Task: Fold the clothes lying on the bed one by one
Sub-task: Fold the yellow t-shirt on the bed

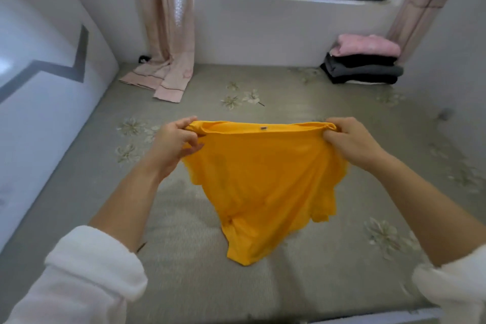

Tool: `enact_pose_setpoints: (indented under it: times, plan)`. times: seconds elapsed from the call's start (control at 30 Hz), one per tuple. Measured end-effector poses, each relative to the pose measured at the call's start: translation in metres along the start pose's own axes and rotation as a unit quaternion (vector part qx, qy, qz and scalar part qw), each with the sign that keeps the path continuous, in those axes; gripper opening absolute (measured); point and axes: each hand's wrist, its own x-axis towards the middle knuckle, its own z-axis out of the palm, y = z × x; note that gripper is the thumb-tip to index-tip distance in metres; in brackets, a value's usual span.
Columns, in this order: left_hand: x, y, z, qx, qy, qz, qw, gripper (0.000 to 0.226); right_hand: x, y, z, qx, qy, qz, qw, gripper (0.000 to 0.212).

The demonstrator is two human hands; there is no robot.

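Holding the yellow top [263,179] up over the bed [297,105], with the left grip [175,143] and the right grip [352,143] each closed tight on one end of the stretched upper edge, likely to pull the cloth wide and flat before laying it down for a fold. Hanging low, with the bunched bottom end seeming to touch the bed. Far off by the wall, a pile of folded clothes [363,66] in the right corner and a pink curtain [168,34] trailing onto the bed at the left, both well apart, with nothing in the way.
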Motion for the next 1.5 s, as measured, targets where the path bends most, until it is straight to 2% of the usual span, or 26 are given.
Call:
enact_pose_setpoints:
  times: [0.03,0.07,0.1,0.13,0.17,0.23,0.33,0.37,0.43,0.5,0.6,0.7,0.77,0.83,0.9,0.97,1.03,1.1,1.17,1.2,1.3,1.4,1.5]
  plan:
    - [0.002,0.001,0.011,0.125,0.027,0.037,0.991,0.05,0.006,0.012,-0.009,0.033,-0.002,0.004,0.999,0.023]
    - [0.005,0.002,0.023,0.243,0.055,0.076,0.965,0.042,0.013,0.023,-0.017,0.065,-0.009,0.012,0.998,0.024]
    - [0.005,0.004,0.035,0.33,0.083,0.107,0.934,0.026,0.019,0.033,-0.023,0.091,-0.016,0.022,0.995,0.024]
    - [0.005,0.008,0.045,0.373,0.102,0.123,0.914,0.014,0.025,0.041,-0.029,0.113,-0.022,0.031,0.993,0.026]
    - [0.006,0.012,0.053,0.386,0.116,0.13,0.906,0.023,0.031,0.046,-0.035,0.131,-0.033,0.042,0.99,0.031]
    - [0.007,0.021,0.06,0.37,0.108,0.117,0.915,0.04,0.04,0.053,-0.05,0.155,-0.073,0.06,0.983,0.044]
    - [0.002,0.043,0.056,0.333,-0.002,0.054,0.941,0.047,0.053,0.056,-0.084,0.075,-0.19,0.039,0.978,0.056]
    - [-0.001,0.051,0.052,0.32,-0.051,0.035,0.945,0.046,0.057,0.057,-0.095,0.025,-0.239,0.029,0.97,0.055]
    - [-0.002,0.065,0.04,0.311,-0.117,0.016,0.943,0.047,0.065,0.056,-0.112,-0.052,-0.328,0.022,0.943,0.033]
    - [0.001,0.08,0.029,0.299,-0.164,-0.004,0.94,0.041,0.076,0.054,-0.121,-0.119,-0.355,0.017,0.927,0.02]
    - [0.016,0.097,0.02,0.354,-0.176,-0.05,0.917,0.033,0.1,0.058,-0.121,-0.237,-0.253,0.012,0.938,0.024]
    - [0.04,0.097,0.019,0.429,-0.103,-0.081,0.894,0.023,0.121,0.07,-0.104,-0.313,-0.149,0.04,0.937,0.024]
    - [0.057,0.088,0.028,0.393,-0.026,-0.087,0.915,0.017,0.132,0.083,-0.088,-0.303,-0.091,0.061,0.947,0.023]
    - [0.075,0.078,0.042,0.29,0.051,-0.091,0.951,0.018,0.142,0.094,-0.07,-0.258,-0.046,0.091,0.961,0.023]
    - [0.09,0.069,0.058,0.194,0.091,-0.107,0.971,0.022,0.153,0.1,-0.056,-0.179,-0.012,0.14,0.974,0.026]
    - [0.104,0.066,0.071,0.12,0.118,-0.117,0.979,0.025,0.167,0.098,-0.047,0.001,-0.004,0.231,0.973,0.03]
    - [0.119,0.068,0.077,0.098,0.155,-0.079,0.98,0.022,0.179,0.086,-0.047,0.259,-0.025,0.321,0.911,0.029]
    - [0.129,0.078,0.081,0.122,0.198,0.014,0.972,0.019,0.194,0.074,-0.054,0.41,0.01,0.299,0.861,0.02]
    - [0.132,0.09,0.081,0.158,0.233,0.129,0.951,0.016,0.208,0.066,-0.064,0.482,0.105,0.224,0.84,0.016]
    - [0.132,0.096,0.081,0.174,0.245,0.176,0.937,0.014,0.211,0.063,-0.069,0.472,0.154,0.187,0.848,0.017]
    - [0.125,0.098,0.078,0.213,0.307,0.243,0.895,0.021,0.205,0.066,-0.073,0.324,0.242,0.091,0.91,0.03]
    - [0.112,0.072,0.073,0.231,0.33,0.258,0.878,0.02,0.18,0.08,-0.061,0.231,0.249,0.021,0.94,0.039]
    - [0.097,0.022,0.066,0.252,0.313,0.232,0.886,0.012,0.151,0.103,-0.036,0.169,0.206,0.01,0.964,0.043]
